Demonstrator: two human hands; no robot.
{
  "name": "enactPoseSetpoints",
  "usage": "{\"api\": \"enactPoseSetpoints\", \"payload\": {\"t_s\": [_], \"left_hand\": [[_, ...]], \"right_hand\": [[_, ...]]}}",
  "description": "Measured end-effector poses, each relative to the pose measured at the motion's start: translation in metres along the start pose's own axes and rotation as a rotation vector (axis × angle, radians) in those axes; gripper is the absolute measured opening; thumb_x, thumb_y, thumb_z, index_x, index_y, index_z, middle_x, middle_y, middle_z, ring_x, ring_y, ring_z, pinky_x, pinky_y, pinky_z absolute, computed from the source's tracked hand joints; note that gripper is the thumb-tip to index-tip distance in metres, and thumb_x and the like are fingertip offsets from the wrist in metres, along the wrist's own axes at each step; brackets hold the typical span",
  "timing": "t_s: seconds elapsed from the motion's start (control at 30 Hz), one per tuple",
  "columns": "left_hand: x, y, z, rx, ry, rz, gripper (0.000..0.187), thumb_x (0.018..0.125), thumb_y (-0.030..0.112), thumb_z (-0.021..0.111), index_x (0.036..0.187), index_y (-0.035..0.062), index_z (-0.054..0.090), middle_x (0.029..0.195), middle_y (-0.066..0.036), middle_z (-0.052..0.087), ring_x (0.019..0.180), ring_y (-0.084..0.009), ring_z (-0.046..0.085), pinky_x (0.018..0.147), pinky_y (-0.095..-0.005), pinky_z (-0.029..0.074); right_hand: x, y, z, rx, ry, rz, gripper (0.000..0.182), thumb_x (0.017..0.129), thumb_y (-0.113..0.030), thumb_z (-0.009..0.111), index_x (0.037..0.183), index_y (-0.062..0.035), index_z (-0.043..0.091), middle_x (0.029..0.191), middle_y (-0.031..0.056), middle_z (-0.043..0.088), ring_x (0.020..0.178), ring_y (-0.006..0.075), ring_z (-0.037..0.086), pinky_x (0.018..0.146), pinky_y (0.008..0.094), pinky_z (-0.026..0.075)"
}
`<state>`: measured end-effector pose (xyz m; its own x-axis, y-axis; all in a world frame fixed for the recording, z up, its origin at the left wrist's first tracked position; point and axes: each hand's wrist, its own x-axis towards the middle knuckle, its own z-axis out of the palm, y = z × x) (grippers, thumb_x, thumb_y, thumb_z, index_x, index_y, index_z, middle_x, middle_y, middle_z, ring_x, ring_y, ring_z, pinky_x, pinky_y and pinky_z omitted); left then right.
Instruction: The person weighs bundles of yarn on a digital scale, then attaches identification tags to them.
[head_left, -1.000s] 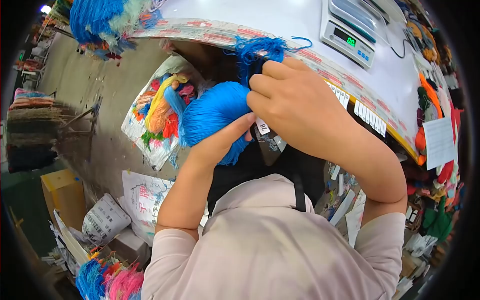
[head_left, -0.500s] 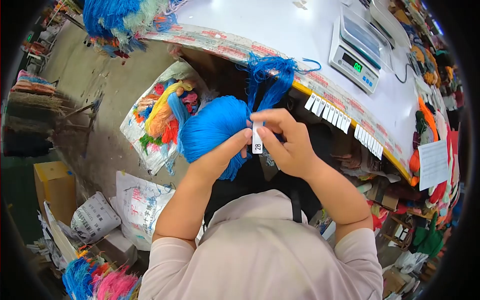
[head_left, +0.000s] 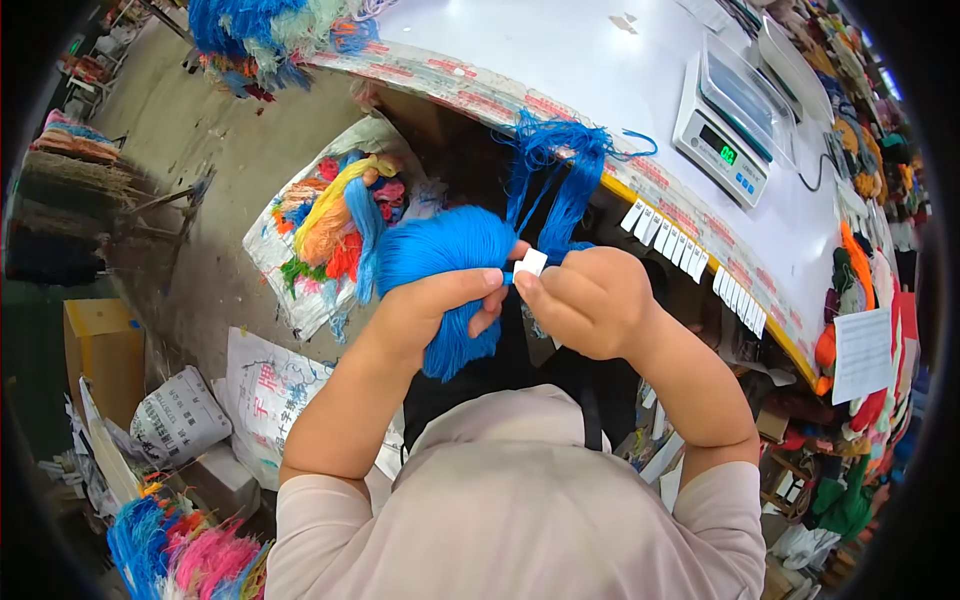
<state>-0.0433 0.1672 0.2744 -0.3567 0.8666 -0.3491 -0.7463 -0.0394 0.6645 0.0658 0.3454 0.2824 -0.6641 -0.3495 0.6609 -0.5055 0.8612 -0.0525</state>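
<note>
A thick skein of bright blue thread (head_left: 440, 245) hangs in front of my chest, its narrow neck pinched by my left hand (head_left: 430, 305) with the thumb pointing right. From there, loose blue strands (head_left: 568, 195) run up over the table's edge. My right hand (head_left: 597, 305) is curled with thumb and fingers closed on a small white label (head_left: 531, 262), right at the neck of the skein. The label looks folded or bent, and its printing is turned out of sight.
A white table (head_left: 540, 60) carries a digital scale (head_left: 722, 130). White labels (head_left: 665, 240) hang in rows along its yellow edge. A sack (head_left: 285, 315) with colourful skeins lies on the floor. Cartons (head_left: 105, 350) stand at the left, and more thread bundles (head_left: 215, 555) lie lower left.
The label, flat with "28" showing before, is now wrapped or folded at the skein's neck. My right hand has curled in and its fingers have closed. The view has shifted slightly.
</note>
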Motion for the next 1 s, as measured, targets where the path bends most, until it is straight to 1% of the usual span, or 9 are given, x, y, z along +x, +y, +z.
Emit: {"api": "enactPoseSetpoints", "payload": {"t_s": [0.13, 0.27, 0.33, 0.43, 0.57, 0.7, 0.8, 0.93, 1.0], "left_hand": [[-0.006, -0.002, -0.007, -0.335, -0.118, -0.129, 0.012, 0.084, 0.012, 0.058, 0.089, 0.0009, 0.059, 0.069, -0.004, 0.054, 0.054, -0.0115, 0.047, 0.057, -0.0244, 0.036], [-0.011, -0.007, -0.012, -0.308, -0.103, -0.086, 0.010, 0.083, 0.012, 0.058, 0.085, 0.0026, 0.057, 0.068, -0.004, 0.052, 0.052, -0.0116, 0.044, 0.056, -0.0236, 0.035], [-0.012, -0.005, -0.007, -0.275, -0.105, -0.037, 0.010, 0.082, 0.012, 0.060, 0.085, 0.0025, 0.058, 0.068, -0.004, 0.052, 0.052, -0.0118, 0.045, 0.054, -0.0237, 0.035], [-0.012, -0.005, -0.007, -0.175, -0.072, 0.053, 0.013, 0.082, 0.013, 0.062, 0.088, 0.0019, 0.059, 0.068, -0.004, 0.054, 0.053, -0.0120, 0.047, 0.051, -0.0242, 0.036], [-0.015, -0.002, -0.008, 0.055, 0.000, 0.193, 0.016, 0.084, 0.014, 0.064, 0.092, 0.0002, 0.061, 0.066, -0.004, 0.057, 0.054, -0.0124, 0.051, 0.051, -0.0245, 0.039], [-0.021, 0.006, -0.005, 0.150, 0.069, 0.220, 0.016, 0.085, 0.014, 0.064, 0.091, -0.0006, 0.062, 0.065, -0.003, 0.057, 0.054, -0.0119, 0.052, 0.051, -0.0246, 0.040], [-0.027, 0.010, -0.002, 0.138, 0.099, 0.202, 0.016, 0.085, 0.015, 0.064, 0.089, -0.0009, 0.062, 0.065, -0.003, 0.057, 0.054, -0.0116, 0.052, 0.052, -0.0244, 0.040], [-0.039, 0.017, -0.003, 0.033, 0.064, 0.098, 0.016, 0.083, 0.012, 0.064, 0.091, -0.0021, 0.062, 0.067, -0.003, 0.057, 0.053, -0.0114, 0.050, 0.051, -0.0247, 0.040], [-0.048, 0.022, -0.007, -0.074, 0.029, 0.085, 0.021, 0.083, 0.010, 0.063, 0.098, -0.0043, 0.062, 0.068, -0.004, 0.056, 0.051, -0.0116, 0.047, 0.051, -0.0244, 0.039]], "right_hand": [[-0.004, 0.003, 0.017, -0.030, 0.092, -0.099, 0.019, 0.072, -0.006, 0.068, 0.091, -0.0041, 0.063, 0.072, 0.0013, 0.053, 0.053, 0.0136, 0.050, 0.043, 0.0260, 0.037], [-0.006, -0.011, 0.030, 0.141, 0.174, 0.133, 0.019, 0.073, -0.001, 0.070, 0.092, -0.0023, 0.064, 0.075, 0.0051, 0.060, 0.055, 0.0167, 0.053, 0.044, 0.0273, 0.040], [-0.001, -0.020, 0.033, 0.447, 0.280, 0.412, 0.015, 0.080, -0.001, 0.068, 0.094, -0.0021, 0.064, 0.075, 0.0079, 0.063, 0.057, 0.0180, 0.056, 0.045, 0.0289, 0.042], [0.008, -0.040, 0.027, 0.976, 0.329, 1.024, 0.017, 0.089, -0.005, 0.062, 0.104, 0.0017, 0.056, 0.078, 0.0070, 0.066, 0.067, 0.0055, 0.056, 0.061, 0.0208, 0.042], [0.021, -0.037, 0.014, 1.294, 0.178, 1.257, 0.014, 0.089, -0.007, 0.063, 0.100, 0.0006, 0.059, 0.082, 0.0053, 0.066, 0.072, 0.0040, 0.055, 0.063, 0.0194, 0.042], [0.010, -0.034, 0.021, 0.599, 0.159, 0.483, 0.020, 0.074, 0.003, 0.071, 0.093, -0.0033, 0.071, 0.068, 0.0065, 0.060, 0.056, 0.0155, 0.054, 0.050, 0.0261, 0.040], [0.014, -0.026, 0.013, 0.387, 0.117, 0.222, 0.034, 0.070, 0.003, 0.072, 0.102, -0.0077, 0.071, 0.065, 0.0047, 0.057, 0.049, 0.0169, 0.050, 0.043, 0.0274, 0.036], [0.016, -0.029, 0.004, 0.257, 0.040, 0.184, 0.024, 0.071, 0.005, 0.070, 0.091, -0.0081, 0.071, 0.065, 0.0039, 0.056, 0.048, 0.0127, 0.048, 0.042, 0.0254, 0.034], [0.023, -0.050, 0.004, 0.559, 0.153, 0.657, 0.016, 0.076, 0.006, 0.065, 0.088, -0.0062, 0.067, 0.064, -0.0001, 0.055, 0.052, 0.0046, 0.047, 0.045, 0.0215, 0.033]]}}
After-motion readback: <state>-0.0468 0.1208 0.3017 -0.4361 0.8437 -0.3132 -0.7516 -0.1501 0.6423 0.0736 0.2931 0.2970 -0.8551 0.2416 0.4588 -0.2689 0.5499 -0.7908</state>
